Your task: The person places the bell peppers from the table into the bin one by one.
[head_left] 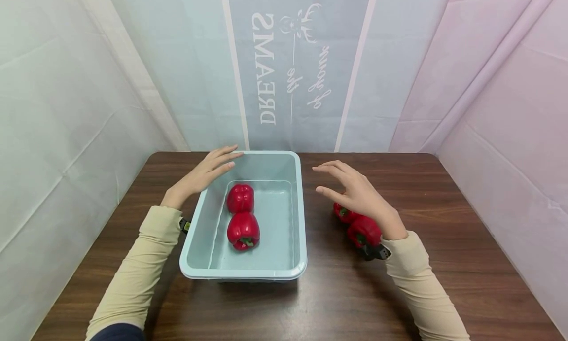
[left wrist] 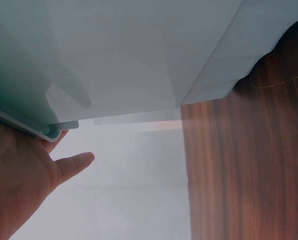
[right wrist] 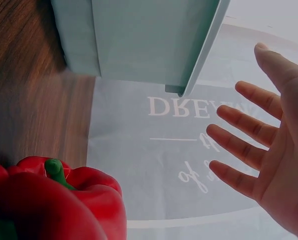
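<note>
Right of centre in the head view, the fingers of the right hand [head_left: 361,193] extend loosely, holding nothing; left of centre, those of the left hand [head_left: 199,174] stretch straight beside a pale tub [head_left: 302,208] containing two red peppers [head_left: 243,227], while two more red peppers [head_left: 366,226] sit beneath the right wrist on the brown table [head_left: 350,306]

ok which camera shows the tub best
The head view: it looks down into the tub, showing nearly all its rim and two peppers inside. Both wrist views show only part of its outside, cut off by the picture edge.
</note>
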`<state>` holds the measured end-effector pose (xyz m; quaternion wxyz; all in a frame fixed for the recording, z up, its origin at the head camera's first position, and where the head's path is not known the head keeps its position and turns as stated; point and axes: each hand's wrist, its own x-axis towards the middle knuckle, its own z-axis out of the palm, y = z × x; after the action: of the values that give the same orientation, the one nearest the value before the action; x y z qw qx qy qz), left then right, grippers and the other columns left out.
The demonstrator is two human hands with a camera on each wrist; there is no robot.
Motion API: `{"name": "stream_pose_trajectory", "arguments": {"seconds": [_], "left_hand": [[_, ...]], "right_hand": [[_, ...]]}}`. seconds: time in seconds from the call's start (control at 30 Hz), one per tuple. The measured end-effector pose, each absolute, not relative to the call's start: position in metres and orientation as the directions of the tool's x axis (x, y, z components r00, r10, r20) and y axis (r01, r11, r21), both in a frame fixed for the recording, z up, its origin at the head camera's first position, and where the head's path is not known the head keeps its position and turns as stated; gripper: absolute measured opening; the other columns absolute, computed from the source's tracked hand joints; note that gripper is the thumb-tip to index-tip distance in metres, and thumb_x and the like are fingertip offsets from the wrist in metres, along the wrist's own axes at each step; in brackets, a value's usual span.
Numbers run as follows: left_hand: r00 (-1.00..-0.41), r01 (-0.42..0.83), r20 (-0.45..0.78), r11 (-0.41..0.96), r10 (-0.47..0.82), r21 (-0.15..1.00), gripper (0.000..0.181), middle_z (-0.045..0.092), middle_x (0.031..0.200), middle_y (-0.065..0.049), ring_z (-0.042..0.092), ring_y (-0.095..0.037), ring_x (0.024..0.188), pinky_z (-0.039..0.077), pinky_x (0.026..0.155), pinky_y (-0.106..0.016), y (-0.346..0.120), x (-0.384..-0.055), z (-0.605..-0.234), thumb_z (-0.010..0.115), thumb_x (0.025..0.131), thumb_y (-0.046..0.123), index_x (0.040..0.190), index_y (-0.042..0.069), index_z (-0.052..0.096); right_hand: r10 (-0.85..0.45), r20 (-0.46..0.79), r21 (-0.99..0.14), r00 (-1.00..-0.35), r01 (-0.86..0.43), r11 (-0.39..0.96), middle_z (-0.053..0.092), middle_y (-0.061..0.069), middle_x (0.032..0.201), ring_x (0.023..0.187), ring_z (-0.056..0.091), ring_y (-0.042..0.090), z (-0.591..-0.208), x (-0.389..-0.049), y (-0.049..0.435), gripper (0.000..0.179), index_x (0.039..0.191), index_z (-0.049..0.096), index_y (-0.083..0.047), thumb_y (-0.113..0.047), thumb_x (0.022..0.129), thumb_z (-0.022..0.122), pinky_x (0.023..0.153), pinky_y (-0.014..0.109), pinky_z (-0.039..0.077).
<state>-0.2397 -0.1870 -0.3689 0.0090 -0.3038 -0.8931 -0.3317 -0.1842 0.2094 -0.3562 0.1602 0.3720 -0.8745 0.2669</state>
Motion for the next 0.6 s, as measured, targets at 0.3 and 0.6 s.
{"name": "stream_pose_trajectory", "arguments": {"seconds": [0.3,0.6], "left_hand": [[-0.81,0.553,0.214,0.59,0.546,0.589,0.044,0.023,0.153,-0.002,0.014,-0.028,0.14,0.013,0.107,-0.059,-0.189,-0.25,-0.367,0.039,0.099,0.036,0.141,0.024,0.04],[-0.81,0.552,0.21,0.592,0.548,0.587,0.044,0.024,0.152,-0.002,0.014,-0.027,0.14,0.012,0.107,-0.059,-0.191,-0.258,-0.365,0.038,0.099,0.036,0.141,0.025,0.041]], "right_hand": [[-0.559,0.476,-0.35,-0.679,-0.729,0.588,0.052,-0.01,0.125,0.118,0.048,0.009,-0.356,-0.191,0.209,0.045,0.129,0.053,-0.026,-0.039,0.087,0.063,0.094,0.034,0.041],[-0.56,0.455,-0.351,-0.692,-0.718,0.602,0.051,-0.009,0.126,0.118,0.047,0.01,-0.354,-0.197,0.209,0.045,0.129,0.053,-0.025,-0.04,0.087,0.063,0.094,0.036,0.042]]}}
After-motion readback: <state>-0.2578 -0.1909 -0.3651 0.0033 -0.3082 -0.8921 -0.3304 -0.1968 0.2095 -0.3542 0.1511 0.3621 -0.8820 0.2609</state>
